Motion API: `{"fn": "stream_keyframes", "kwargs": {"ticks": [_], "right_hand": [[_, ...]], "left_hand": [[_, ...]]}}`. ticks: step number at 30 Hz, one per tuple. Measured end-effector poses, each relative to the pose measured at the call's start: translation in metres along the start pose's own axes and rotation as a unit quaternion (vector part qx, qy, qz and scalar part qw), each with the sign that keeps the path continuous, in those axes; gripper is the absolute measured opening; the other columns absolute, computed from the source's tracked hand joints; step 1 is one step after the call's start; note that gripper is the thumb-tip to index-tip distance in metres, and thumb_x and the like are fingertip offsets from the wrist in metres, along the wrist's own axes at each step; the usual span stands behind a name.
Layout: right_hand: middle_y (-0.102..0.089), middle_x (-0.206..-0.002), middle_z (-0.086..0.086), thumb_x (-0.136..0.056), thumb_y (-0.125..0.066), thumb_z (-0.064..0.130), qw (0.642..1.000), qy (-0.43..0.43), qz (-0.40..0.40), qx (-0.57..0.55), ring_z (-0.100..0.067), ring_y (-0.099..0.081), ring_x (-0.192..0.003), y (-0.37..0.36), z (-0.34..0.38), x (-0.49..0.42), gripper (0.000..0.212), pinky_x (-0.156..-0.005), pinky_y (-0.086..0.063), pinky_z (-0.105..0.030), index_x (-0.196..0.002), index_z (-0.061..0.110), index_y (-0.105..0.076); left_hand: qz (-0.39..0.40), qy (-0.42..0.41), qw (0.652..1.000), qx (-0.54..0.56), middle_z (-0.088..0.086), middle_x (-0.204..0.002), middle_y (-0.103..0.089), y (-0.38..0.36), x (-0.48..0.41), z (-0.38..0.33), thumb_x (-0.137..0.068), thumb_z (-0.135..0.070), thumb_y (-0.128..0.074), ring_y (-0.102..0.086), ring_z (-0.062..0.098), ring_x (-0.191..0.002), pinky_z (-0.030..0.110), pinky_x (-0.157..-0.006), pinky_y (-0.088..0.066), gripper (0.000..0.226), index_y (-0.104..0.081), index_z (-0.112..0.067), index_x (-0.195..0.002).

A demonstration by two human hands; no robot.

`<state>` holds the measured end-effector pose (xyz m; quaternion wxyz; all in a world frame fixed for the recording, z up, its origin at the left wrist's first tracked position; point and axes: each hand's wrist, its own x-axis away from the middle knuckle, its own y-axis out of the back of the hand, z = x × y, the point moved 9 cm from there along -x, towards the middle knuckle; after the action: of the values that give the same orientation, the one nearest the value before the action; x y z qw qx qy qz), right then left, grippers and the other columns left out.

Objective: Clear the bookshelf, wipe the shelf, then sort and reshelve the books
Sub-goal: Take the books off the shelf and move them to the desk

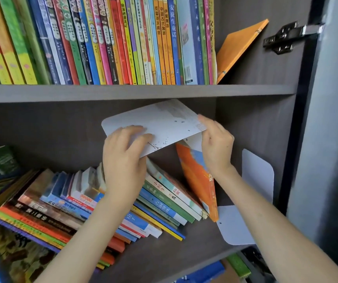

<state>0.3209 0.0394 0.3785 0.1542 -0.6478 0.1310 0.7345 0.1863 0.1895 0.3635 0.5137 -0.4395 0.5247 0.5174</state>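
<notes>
head view: only camera; all entries below come from it.
landmark: orange book [198, 180], leaning left on the lower shelf [164, 252].
step in hand: judged to be clearing. The slumped row of books [94, 203] left of the orange book looks unsorted, and no wiping cloth is in sight. A reshelving move cannot be ruled out.
task thing: thin white book [156, 123], held in the air directly above the orange book, tilted with its left end lower, just under the upper shelf board [123, 92].
left hand [123, 156]: up and left of the orange book. Its fingers are laid across the white cover at the lower left edge, gripping it. The thumb is hidden.
right hand [215, 144]: just above the orange book. It pinches the white book's right edge, thumb on the cover and fingers curled behind.
arms: both bare forearms reach up from below and converge on the book.
next move: draw the book straight out towards the body, keeping it clear of the upper board. The orange book may tip once nothing steadies it.
bookend [233, 227]: white, just right of the orange book.
</notes>
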Motion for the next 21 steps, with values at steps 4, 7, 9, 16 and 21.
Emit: {"fn": "stream_keyframes", "kwargs": {"ticks": [4, 7, 9, 16, 21], "right_hand": [[-0.072, -0.092, -0.02, -0.09, -0.039, 0.01, 1.0, 0.018, -0.012, 0.018, -0.031, -0.071, -0.078, 0.011, 0.007, 0.003, 0.037, -0.07, -0.048, -0.016, -0.105, -0.007, -0.069], [-0.072, -0.088, -0.02, -0.095, -0.038, 0.009, 0.996, 0.075, -0.03, 0.034, -0.03, -0.07, -0.072, 0.021, 0.018, 0.009, 0.036, -0.063, -0.054, -0.025, -0.105, -0.007, -0.069], [-0.072, -0.086, -0.019, -0.104, -0.03, 0.018, 0.993, 0.103, -0.037, 0.034, -0.029, -0.069, -0.07, 0.027, 0.026, 0.012, 0.047, -0.058, -0.053, -0.026, -0.104, -0.008, -0.069], [-0.072, -0.078, -0.003, -0.093, -0.045, 0.002, 0.965, 0.185, -0.071, 0.173, -0.023, -0.063, -0.057, 0.041, 0.061, 0.03, 0.033, -0.048, -0.043, -0.027, -0.096, 0.01, -0.076], [-0.073, -0.1, -0.004, -0.077, -0.067, 0.002, 0.951, 0.257, 0.017, 0.171, -0.023, -0.068, -0.08, 0.017, 0.099, 0.032, 0.027, -0.067, -0.044, -0.029, -0.102, 0.01, -0.073]], "left_hand": [[-0.018, -0.11, 0.993, 0.046, 0.015, -0.1, -0.07, 0.01, 0.003, -0.006, -0.082, 0.014, -0.055, -0.057, 0.026, -0.102, 0.041, -0.085, -0.046, 0.036, -0.058, -0.012, -0.107], [-0.024, -0.194, 0.98, 0.034, 0.016, -0.094, -0.071, 0.026, 0.005, -0.021, -0.094, 0.003, -0.051, -0.059, 0.025, -0.099, 0.043, -0.089, -0.048, 0.017, -0.058, -0.007, -0.106], [-0.028, -0.22, 0.975, 0.03, 0.015, -0.093, -0.072, 0.037, 0.006, -0.027, -0.096, -0.001, -0.053, -0.06, 0.025, -0.098, 0.042, -0.092, -0.048, 0.012, -0.059, -0.006, -0.105], [-0.02, -0.26, 0.965, -0.009, 0.014, -0.094, -0.073, 0.067, 0.026, -0.025, -0.091, -0.001, -0.061, -0.061, 0.025, -0.099, 0.047, -0.097, -0.046, 0.016, -0.059, -0.005, -0.107], [0.03, -0.308, 0.949, -0.061, 0.012, -0.09, -0.073, 0.082, 0.017, -0.027, -0.094, -0.003, -0.058, -0.067, 0.027, -0.091, 0.055, -0.098, -0.044, 0.011, -0.06, -0.005, -0.104]]}}
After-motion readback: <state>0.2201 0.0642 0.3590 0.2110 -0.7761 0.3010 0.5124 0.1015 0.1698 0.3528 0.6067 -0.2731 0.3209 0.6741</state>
